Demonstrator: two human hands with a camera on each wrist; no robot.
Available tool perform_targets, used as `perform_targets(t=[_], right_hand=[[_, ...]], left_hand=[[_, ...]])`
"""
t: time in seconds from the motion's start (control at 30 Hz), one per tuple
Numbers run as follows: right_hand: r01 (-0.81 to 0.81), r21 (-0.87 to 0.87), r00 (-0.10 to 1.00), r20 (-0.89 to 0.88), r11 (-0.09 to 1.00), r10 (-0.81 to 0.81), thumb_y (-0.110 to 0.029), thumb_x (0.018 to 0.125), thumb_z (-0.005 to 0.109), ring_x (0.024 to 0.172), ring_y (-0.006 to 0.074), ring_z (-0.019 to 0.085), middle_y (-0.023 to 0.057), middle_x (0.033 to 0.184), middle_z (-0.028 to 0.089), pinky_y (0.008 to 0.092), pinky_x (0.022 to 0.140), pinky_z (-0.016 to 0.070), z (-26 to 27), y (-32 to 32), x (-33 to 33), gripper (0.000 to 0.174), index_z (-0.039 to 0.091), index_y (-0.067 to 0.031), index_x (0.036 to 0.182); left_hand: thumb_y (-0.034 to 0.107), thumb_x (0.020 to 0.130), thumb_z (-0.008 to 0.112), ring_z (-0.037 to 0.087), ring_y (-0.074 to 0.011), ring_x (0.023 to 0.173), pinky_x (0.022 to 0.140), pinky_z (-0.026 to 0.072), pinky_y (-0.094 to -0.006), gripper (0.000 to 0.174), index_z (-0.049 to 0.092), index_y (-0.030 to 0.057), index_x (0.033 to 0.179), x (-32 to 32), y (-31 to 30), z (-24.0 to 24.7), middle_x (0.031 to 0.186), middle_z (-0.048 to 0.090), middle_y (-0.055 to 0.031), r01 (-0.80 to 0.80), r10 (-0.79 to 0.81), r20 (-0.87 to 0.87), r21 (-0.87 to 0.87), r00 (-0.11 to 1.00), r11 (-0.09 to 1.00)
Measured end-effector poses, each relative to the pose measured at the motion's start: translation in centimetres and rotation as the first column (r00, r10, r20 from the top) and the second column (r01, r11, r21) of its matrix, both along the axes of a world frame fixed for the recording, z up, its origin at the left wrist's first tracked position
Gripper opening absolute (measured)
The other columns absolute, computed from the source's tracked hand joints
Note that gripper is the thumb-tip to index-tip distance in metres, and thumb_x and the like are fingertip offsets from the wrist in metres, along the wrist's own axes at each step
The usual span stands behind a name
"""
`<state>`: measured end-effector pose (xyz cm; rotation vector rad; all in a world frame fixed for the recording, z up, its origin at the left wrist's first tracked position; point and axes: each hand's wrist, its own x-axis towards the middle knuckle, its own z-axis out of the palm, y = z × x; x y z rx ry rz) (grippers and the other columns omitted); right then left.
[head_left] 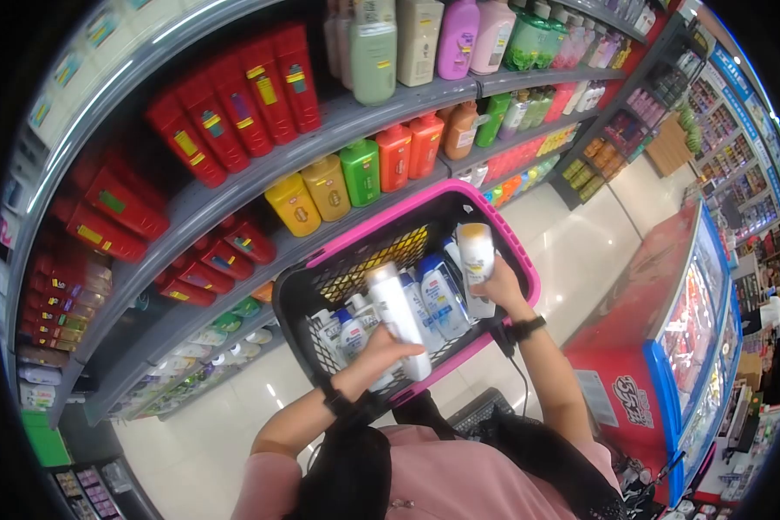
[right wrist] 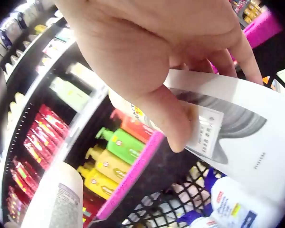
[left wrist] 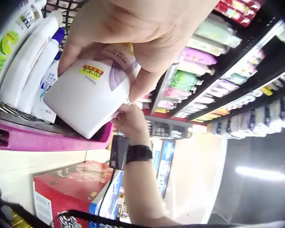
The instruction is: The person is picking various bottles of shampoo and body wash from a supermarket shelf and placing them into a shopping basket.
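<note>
In the head view, the left hand [head_left: 385,351] grips a tall white bottle [head_left: 397,312] over the near side of a black and pink basket [head_left: 536,286]. The right hand [head_left: 499,284] holds another white bottle with a yellowish top [head_left: 476,251] at the basket's right end. Up close, the left wrist view has the left hand [left wrist: 133,42] curled round a white bottle [left wrist: 88,92] bearing a yellow and red price sticker. In the right wrist view, the right hand [right wrist: 175,61] has its thumb against a white bottle [right wrist: 242,123] with a grey swirl. Several white and blue bottles [head_left: 442,299] stand in the basket.
Curved shelves [head_left: 321,130] with red, yellow, green and orange bottles run behind the basket. A red and blue freezer [head_left: 620,381] stands at the right. Pale tiled floor [head_left: 572,243] shows between the shelves and the freezer.
</note>
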<state>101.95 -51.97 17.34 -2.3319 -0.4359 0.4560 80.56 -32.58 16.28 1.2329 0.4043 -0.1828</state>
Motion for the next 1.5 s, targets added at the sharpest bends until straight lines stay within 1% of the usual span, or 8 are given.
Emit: perform_targets(t=[0.6, 0.83, 1.0, 1.1, 1.13, 1.3, 1.37, 1.5], right_hand=[[-0.225, -0.358, 0.965, -0.211, 0.906, 0.156, -0.014, 0.06, 0.073, 0.093, 0.0353, 0.064, 0.0268, 0.096, 0.064, 0.0383, 0.079, 0.0513, -15.7, -0.9, 11.2, 0.048, 0.061, 0.0074, 0.102], [-0.062, 0.049, 0.955, -0.286, 0.997, 0.074, -0.025, 0.072, 0.063, 0.085, 0.036, 0.066, 0.0295, 0.085, 0.064, 0.0383, 0.077, 0.051, -11.9, -1.0, 9.0, 0.04, 0.065, 0.0085, 0.092], [-0.258, -0.118, 0.925, -0.315, 0.959, 0.211, -0.03, 0.074, 0.065, 0.08, 0.0299, 0.065, 0.022, 0.088, 0.066, 0.0365, 0.066, 0.0512, -10.3, -1.2, 7.5, 0.045, 0.062, 0.0029, 0.104], [-0.48, -0.243, 0.849, -0.369, 0.843, 0.377, -0.03, 0.077, 0.063, 0.062, 0.0269, 0.064, 0.0168, 0.079, 0.066, 0.0371, 0.048, 0.0525, -11.9, -0.3, 7.0, 0.036, 0.067, -0.002, 0.099], [-0.401, -0.249, 0.871, -0.403, 0.882, 0.282, -0.031, 0.071, 0.064, 0.076, 0.0335, 0.066, 0.0226, 0.079, 0.066, 0.0398, 0.069, 0.0506, -11.3, -1.4, 7.0, 0.036, 0.067, 0.0027, 0.085], [-0.641, 0.022, 0.768, 0.031, 0.767, 0.64, -0.025, 0.079, 0.069, 0.078, 0.0205, 0.063, 0.0145, 0.091, 0.065, 0.0331, 0.061, 0.0505, -10.2, -0.7, 3.2, 0.043, 0.059, 0.0024, 0.111], [-0.453, 0.28, 0.848, -0.159, 0.846, 0.506, -0.015, 0.08, 0.067, 0.069, 0.0131, 0.059, 0.0063, 0.08, 0.062, 0.026, 0.057, 0.0478, -7.6, -3.6, -0.5, 0.033, 0.059, -0.0001, 0.108], [-0.445, 0.324, 0.836, -0.184, 0.835, 0.517, -0.011, 0.079, 0.067, 0.071, 0.0125, 0.06, 0.0075, 0.082, 0.065, 0.0261, 0.059, 0.048, -1.2, 2.6, -7.6, 0.032, 0.058, 0.0014, 0.107]], left_hand=[[0.051, 0.06, 0.076, 0.061, -0.0199, 0.053, 0.046, 0.0459, -0.0302, 0.058, 0.066, -0.0024, 0.082, 17.0, -10.7, -10.8, 0.071, 0.065, -0.0108, 0.18, -0.005, -0.443, 0.356, 0.897, 0.917], [0.035, 0.064, 0.078, 0.062, -0.021, 0.052, 0.044, 0.0518, -0.0297, 0.05, 0.064, -0.0076, 0.085, 16.9, -10.8, -11.2, 0.069, 0.063, -0.0138, 0.059, 0.061, -0.415, 0.272, 0.908, 0.961], [0.023, 0.071, 0.073, 0.064, -0.023, 0.057, 0.044, 0.0548, -0.034, 0.04, 0.061, -0.0098, 0.09, 16.5, -10.2, -10.0, 0.071, 0.062, -0.0161, 0.159, -0.07, -0.411, 0.185, 0.909, 0.97], [0.025, 0.072, 0.073, 0.063, -0.0211, 0.057, 0.046, 0.0539, -0.0339, 0.04, 0.059, -0.0053, 0.094, 13.8, -8.2, -7.5, 0.071, 0.062, -0.0142, 0.163, -0.083, -0.306, 0.247, 0.948, 0.955], [0.026, 0.073, 0.073, 0.062, -0.0199, 0.056, 0.047, 0.0531, -0.033, 0.04, 0.059, -0.0028, 0.096, 13.4, -8.5, -6.5, 0.072, 0.062, -0.0132, 0.158, -0.094, -0.221, 0.293, 0.971, 0.943], [0.028, 0.077, 0.072, 0.063, -0.0158, 0.065, 0.055, 0.0487, -0.0275, 0.037, 0.058, 0.0017, 0.1, -0.5, -1.9, 1.1, 0.082, 0.065, -0.0127, 0.041, -0.03, -0.03, 0.44, 0.999, 0.897], [0.026, 0.078, 0.072, 0.062, -0.0128, 0.071, 0.059, 0.0494, -0.0272, 0.034, 0.058, 0.0023, 0.099, -8.9, -0.8, 0.4, 0.085, 0.064, -0.012, -0.187, 0.138, 0.126, 0.606, 0.982, 0.773], [0.021, 0.081, 0.069, 0.061, -0.012, 0.075, 0.063, 0.0503, -0.0252, 0.025, 0.059, 0.0036, 0.096, -22.9, 1.9, 1.7, 0.084, 0.063, -0.0065, -0.468, 0.499, -0.032, 0.3, 0.866, 0.831]])
